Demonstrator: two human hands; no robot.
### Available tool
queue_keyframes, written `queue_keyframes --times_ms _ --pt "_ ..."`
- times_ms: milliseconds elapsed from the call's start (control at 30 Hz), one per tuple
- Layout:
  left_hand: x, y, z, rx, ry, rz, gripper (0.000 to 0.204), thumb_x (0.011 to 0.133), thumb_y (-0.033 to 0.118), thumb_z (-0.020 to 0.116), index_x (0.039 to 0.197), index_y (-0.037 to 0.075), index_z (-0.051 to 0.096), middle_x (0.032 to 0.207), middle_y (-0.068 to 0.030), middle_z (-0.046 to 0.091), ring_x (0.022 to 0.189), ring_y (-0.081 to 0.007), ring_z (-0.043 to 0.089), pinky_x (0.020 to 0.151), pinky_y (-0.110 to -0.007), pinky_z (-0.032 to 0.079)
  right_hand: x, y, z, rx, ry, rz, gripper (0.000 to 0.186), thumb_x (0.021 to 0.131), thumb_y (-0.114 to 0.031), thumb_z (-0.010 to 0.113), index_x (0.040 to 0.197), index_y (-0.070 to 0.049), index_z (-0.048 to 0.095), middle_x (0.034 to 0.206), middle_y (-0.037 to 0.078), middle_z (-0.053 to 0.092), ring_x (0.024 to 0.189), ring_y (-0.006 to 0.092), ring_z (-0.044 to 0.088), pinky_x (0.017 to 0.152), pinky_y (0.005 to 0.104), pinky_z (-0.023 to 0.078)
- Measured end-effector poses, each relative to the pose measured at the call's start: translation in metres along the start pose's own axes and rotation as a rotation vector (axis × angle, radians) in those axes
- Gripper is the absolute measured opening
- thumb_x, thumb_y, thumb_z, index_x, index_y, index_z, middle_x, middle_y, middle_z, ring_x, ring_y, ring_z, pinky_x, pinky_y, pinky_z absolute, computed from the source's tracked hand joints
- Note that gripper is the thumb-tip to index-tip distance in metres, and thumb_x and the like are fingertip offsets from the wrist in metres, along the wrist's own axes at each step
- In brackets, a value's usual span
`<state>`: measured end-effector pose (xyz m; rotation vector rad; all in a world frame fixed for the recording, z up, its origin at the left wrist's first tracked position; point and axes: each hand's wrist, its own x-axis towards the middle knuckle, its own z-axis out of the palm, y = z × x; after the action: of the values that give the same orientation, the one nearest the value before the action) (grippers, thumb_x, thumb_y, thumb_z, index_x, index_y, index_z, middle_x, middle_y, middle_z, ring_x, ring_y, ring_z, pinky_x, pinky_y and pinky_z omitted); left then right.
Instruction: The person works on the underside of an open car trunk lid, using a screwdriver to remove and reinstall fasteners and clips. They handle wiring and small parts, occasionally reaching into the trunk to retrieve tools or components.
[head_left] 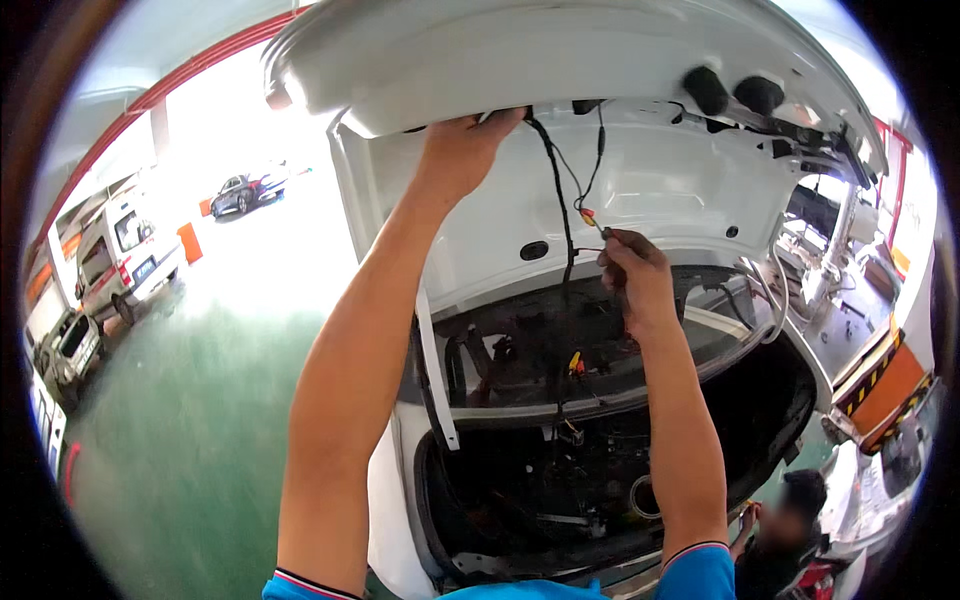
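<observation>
A raised white trunk lid spans the top of the view. My left hand reaches up to its underside, the thumb beside a black taped wiring harness; the other fingertips are hidden at the lid. Lower and to the right, my right hand is closed in a pinch on a thin wire just below a red and yellow connector. A slim black cable runs from the lid down to that connector. The harness hangs between my hands toward the trunk.
Below lies the dark open trunk, with another yellow and red connector hanging before the rear glass. A person crouches at the lower right, near a striped orange board. At left, a white van stands on the green floor.
</observation>
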<state>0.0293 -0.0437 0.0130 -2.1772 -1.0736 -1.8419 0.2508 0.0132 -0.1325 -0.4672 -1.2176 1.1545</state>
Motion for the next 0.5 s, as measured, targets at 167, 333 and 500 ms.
queue_keyframes --times_ms 167,333,500 --pt "-0.012 0.006 0.002 0.144 0.011 -0.06 0.033 0.095 0.031 0.061 0.117 0.007 0.067 0.115 -0.0105 0.068 0.11 -0.024 0.06 0.096 -0.035 0.044 -0.008 0.018 -0.005 -0.05 -0.011 0.144 0.024 0.089 -0.012 0.065 0.108 0.003 0.062 0.08 0.006 0.062 0.068 0.0139 0.057 0.06 0.0282 0.045" --pt "-0.014 -0.007 0.009 0.215 0.084 -0.066 0.031 0.094 0.028 0.061 0.118 0.01 0.067 0.118 -0.0079 0.067 0.112 -0.026 0.059 0.101 -0.036 0.042 -0.012 0.045 -0.011 -0.341 -0.077 -0.048 0.026 0.091 -0.013 0.063 0.108 0.006 0.063 0.086 0.009 0.067 0.077 0.0161 0.061 0.073 0.0302 0.049" --pt "0.007 -0.042 -0.008 1.375 0.227 0.714 0.03 0.091 0.026 0.064 0.118 0.012 0.068 0.119 -0.0036 0.066 0.115 -0.0184 0.057 0.105 -0.031 0.039 -0.011 0.053 -0.025 -0.144 -0.105 -0.018 0.031 0.092 -0.01 0.063 0.117 0.008 0.059 0.091 0.009 0.065 0.081 0.0136 0.061 0.076 0.0275 0.049"
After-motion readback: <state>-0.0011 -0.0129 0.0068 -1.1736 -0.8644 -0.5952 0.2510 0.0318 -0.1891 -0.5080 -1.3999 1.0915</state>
